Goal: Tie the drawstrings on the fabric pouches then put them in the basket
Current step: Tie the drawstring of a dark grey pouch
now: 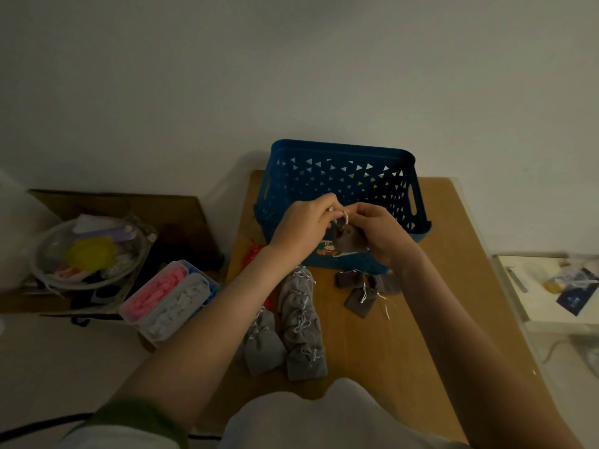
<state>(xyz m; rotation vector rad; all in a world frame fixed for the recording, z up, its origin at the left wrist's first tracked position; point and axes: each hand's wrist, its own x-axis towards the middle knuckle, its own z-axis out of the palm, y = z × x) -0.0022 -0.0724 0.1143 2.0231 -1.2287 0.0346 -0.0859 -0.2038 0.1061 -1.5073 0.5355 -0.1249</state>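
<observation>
item 1: hands. two in view. the left hand has thumb and fingers curled, pinching the white drawstring. the right hand is curled likewise, pinching the same string from the other side. the two hands almost touch.

item 2: held pouch. one, dark grey, hanging below the fingers of both hands, off the table and in front of the near wall of the basket.

item 3: basket. one, blue plastic with triangular holes, standing at the far end of the wooden table.

item 4: light grey pouches. a column of about five, overlapping, necks gathered, lies on the table left of centre. at least one more lies just beside it to the left, partly under the left forearm. overlap prevents a firm count.

item 5: dark grey pouches. three, lying flat near the basket's front, strings loose.

item 6: one red object, mostly hidden by the left forearm, kind not determinable.

item 7: off the table, left: one divided box with pink and white contents, and one clear bowl holding a yellow lid.
</observation>
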